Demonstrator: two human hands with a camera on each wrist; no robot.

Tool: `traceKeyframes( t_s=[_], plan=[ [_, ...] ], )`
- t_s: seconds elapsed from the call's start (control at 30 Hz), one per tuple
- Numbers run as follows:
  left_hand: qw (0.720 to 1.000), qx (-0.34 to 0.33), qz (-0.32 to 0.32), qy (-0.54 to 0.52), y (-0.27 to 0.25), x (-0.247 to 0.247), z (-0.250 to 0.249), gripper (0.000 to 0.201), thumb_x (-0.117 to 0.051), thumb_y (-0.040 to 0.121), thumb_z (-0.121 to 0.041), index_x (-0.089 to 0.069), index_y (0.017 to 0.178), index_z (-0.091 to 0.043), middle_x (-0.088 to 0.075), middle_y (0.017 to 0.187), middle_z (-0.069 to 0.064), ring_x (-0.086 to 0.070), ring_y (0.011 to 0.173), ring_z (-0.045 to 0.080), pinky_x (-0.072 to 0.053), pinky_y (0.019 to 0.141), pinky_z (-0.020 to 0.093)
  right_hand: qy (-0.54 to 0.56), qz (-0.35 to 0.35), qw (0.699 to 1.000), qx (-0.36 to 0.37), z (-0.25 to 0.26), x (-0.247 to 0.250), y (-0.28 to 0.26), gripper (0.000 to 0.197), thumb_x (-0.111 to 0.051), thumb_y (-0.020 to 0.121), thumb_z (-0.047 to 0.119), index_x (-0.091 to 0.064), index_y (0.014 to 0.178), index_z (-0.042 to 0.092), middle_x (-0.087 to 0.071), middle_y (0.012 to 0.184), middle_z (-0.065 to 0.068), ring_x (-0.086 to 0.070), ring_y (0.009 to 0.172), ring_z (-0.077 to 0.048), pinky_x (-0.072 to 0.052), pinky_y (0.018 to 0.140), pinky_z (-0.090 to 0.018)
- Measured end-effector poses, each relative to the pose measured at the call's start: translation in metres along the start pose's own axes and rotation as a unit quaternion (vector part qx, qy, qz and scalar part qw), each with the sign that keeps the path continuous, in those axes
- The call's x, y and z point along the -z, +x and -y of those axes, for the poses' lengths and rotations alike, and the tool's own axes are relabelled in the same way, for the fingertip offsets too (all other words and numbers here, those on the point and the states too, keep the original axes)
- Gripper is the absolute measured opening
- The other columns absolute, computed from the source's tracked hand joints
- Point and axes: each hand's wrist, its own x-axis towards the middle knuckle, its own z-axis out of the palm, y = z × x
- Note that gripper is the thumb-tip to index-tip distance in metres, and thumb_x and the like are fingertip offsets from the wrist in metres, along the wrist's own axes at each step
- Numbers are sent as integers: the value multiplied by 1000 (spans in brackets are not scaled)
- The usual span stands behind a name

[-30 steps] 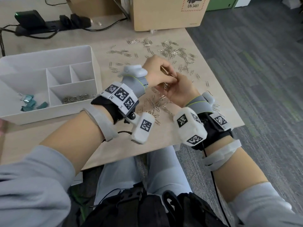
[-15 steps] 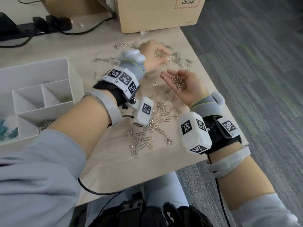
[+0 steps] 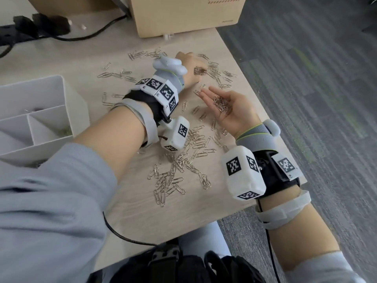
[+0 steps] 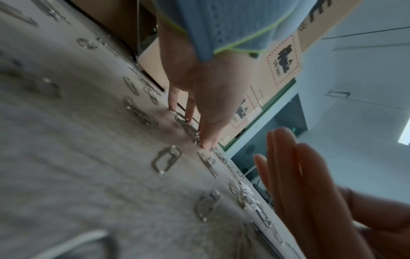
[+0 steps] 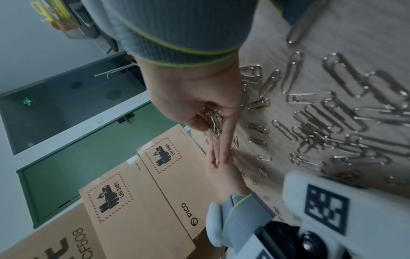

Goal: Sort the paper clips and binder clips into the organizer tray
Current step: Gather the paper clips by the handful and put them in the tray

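Note:
Silver paper clips (image 3: 179,160) lie scattered over the wooden table, thickest in front of me. My right hand (image 3: 216,97) is turned palm up with straight fingers and carries a small heap of paper clips (image 3: 221,104), which also shows in the right wrist view (image 5: 214,121). My left hand (image 3: 190,67) reaches to the far clips, its fingertips (image 4: 206,142) pointing down and touching a clump on the table. The white organizer tray (image 3: 67,99) stands at the left, with a few paper clips (image 3: 65,131) in one compartment. No binder clips are in sight.
A cardboard box (image 3: 183,15) stands at the back of the table just beyond the far clips. A black power strip (image 3: 36,25) with cables lies at the back left. The table's right edge (image 3: 263,111) runs close beside my right hand, with grey carpet below.
My hands were together a second ago. The left one has since moved away to the far clips, and the right one has turned palm up with clips in it. The view shifted right.

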Motion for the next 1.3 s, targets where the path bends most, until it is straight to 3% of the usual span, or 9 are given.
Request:
traceKeyframes(
  t_s=[0.17, 0.3, 0.57, 0.67, 0.73, 0.9, 1.03, 1.17, 1.3],
  plan=[
    [1000, -10, -23, -3, -26, 1, 6, 19, -64, 77, -14, -72, 94, -19, -64, 107, 6, -58, 96, 23, -33, 77, 18, 23, -10, 1000, 10, -3, 3, -7, 22, -34, 94, -5, -53, 101, -12, -70, 75, -25, -71, 67, -35, -58, 72, -33],
    [1000, -20, 10, -7, -56, 4, 7, 17, -65, 77, -9, -72, 92, -15, -69, 97, 6, -53, 79, 12, -32, 55, 14, 42, -19, 999, 21, -9, 4, -17, 23, -34, 93, -7, -54, 99, -13, -70, 74, -25, -71, 66, -35, -60, 65, -33],
    [996, -34, 75, -20, -116, -1, 2, 24, -69, 78, -25, -69, 102, -19, -66, 106, 7, -59, 96, 23, -42, 81, 25, 95, -41, 994, 30, -26, 8, -43, 23, -33, 92, -7, -55, 93, -13, -62, 90, -27, -61, 83, -41, -57, 72, -39],
    [996, -29, 66, 61, -141, -4, 0, 68, -74, 65, -52, -52, 125, -31, -45, 136, 2, -34, 127, 29, -34, 101, 40, 102, -44, 993, 25, -34, 11, -51, 24, -32, 94, -5, -55, 93, -13, -59, 93, -29, -60, 86, -42, -54, 79, -45],
    [989, -14, 115, 94, -155, -8, 1, 94, -78, 56, -56, -35, 138, -35, -26, 150, -2, -17, 137, 27, -23, 109, 44, 101, -48, 994, 18, -37, 13, -57, 24, -32, 95, -2, -54, 94, -11, -60, 94, -30, -60, 91, -42, -51, 91, -42],
    [978, -22, 163, 129, -172, -18, 10, 117, -83, 44, -55, -21, 141, -38, -16, 150, -2, -10, 137, 25, -19, 109, 45, 125, -47, 991, 4, -44, 18, -69, 26, -32, 97, 4, -54, 96, -10, -58, 102, -30, -52, 120, -42, -48, 98, -42],
    [993, -42, 100, 48, -177, -28, 9, 107, -78, 38, -66, -41, 133, -34, -35, 134, 2, -26, 125, 26, -30, 105, 40, 118, -48, 992, 0, -49, 20, -75, 28, -32, 98, 5, -54, 96, -11, -58, 98, -31, -52, 119, -42, -47, 100, -41],
    [998, -30, 51, -20, -173, -31, 3, 57, -79, 63, -44, -61, 113, -23, -49, 114, 6, -48, 108, 26, -41, 90, 33, 111, -43, 993, -1, -51, 22, -81, 28, -33, 98, 6, -55, 98, -11, -59, 99, -31, -53, 119, -41, -49, 96, -39],
    [999, -37, 23, -19, -171, -32, -4, 29, -73, 74, -29, -66, 99, -16, -51, 97, 3, -54, 97, 25, -37, 78, 27, 119, -42, 992, 4, -49, 24, -84, 30, -32, 98, 7, -55, 97, -11, -59, 96, -31, -52, 119, -41, -48, 100, -39]
  ],
)
